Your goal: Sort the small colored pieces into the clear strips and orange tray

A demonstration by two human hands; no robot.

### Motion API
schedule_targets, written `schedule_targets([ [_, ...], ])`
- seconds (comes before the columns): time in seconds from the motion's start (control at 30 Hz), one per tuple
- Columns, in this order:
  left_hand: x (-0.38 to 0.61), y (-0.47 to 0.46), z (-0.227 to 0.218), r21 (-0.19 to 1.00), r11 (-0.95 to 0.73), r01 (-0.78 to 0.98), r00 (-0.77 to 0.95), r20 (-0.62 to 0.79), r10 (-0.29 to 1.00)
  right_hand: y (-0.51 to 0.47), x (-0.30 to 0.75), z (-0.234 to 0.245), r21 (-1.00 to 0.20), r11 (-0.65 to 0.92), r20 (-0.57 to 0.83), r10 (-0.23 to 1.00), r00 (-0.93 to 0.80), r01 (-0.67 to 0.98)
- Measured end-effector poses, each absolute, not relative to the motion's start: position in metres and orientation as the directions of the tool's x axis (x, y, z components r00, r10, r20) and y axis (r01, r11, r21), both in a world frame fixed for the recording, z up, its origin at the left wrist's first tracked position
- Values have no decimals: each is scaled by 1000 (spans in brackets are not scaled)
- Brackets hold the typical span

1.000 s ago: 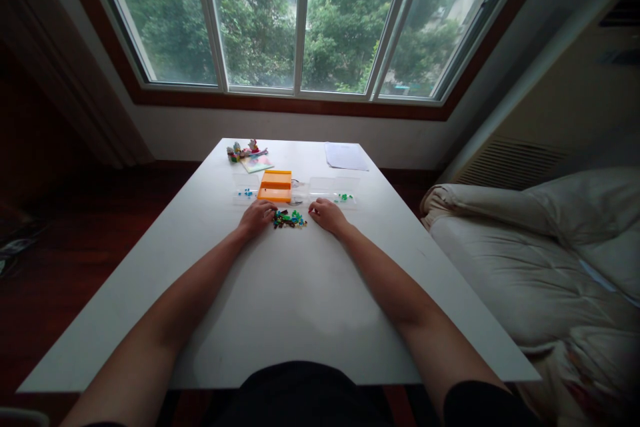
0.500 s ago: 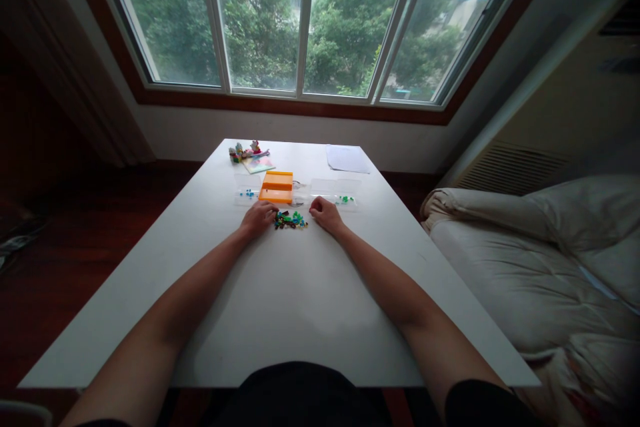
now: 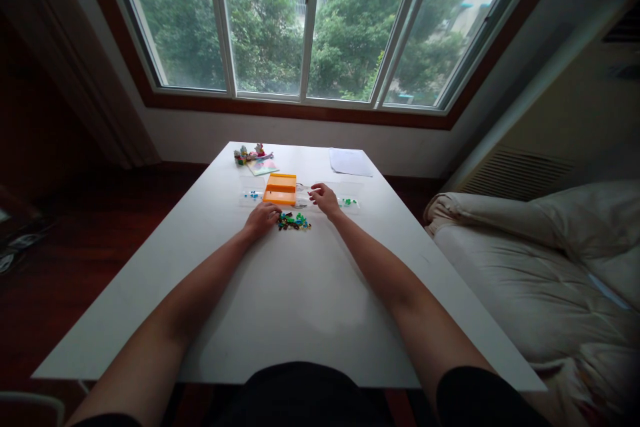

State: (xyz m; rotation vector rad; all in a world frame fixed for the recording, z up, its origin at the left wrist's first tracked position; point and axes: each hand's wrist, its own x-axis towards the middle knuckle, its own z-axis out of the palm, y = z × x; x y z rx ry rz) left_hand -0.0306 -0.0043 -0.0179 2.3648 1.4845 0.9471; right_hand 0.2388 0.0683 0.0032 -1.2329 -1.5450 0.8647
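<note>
A small pile of tiny coloured building bricks (image 3: 295, 221), green, blue, dark and yellowish, lies on the white table. At its left edge my left hand (image 3: 263, 217) rests with fingers curled together; whatever is between the fingertips is too small to make out. My right hand (image 3: 326, 200) is raised beyond the pile, its fingers apart near the clear plastic box with green pieces (image 3: 349, 201). An opened orange case (image 3: 280, 197) stands just behind the pile, between the hands. To its left, a clear box holds a few blue pieces (image 3: 253, 194).
Small brick figures (image 3: 243, 156) and a colourful booklet (image 3: 263, 167) sit at the table's far left. White paper sheets (image 3: 351, 162) lie at the far right. A pale sofa (image 3: 500, 267) stands right of the table, and a window is beyond it.
My right hand has moved forward and up from beside the pile toward the clear box, its fingers spreading. My left hand stays at the pile's edge. The whole view shifted slightly.
</note>
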Motion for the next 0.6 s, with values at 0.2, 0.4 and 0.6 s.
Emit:
schedule_targets([
  [0.2, -31, -4, -18, 473, -486, 735, 305, 409, 860, 43, 241, 3, -733, 453, 304, 886, -350, 508],
  [0.4, -32, -4, -19, 472, -483, 737, 304, 407, 861, 11, 254, 5, -590, 666, 264, 694, -670, 457],
  [0.6, -28, -4, -18, 469, -480, 742, 301, 406, 863, 1, 261, 6, -546, 711, 247, 642, -725, 443],
])
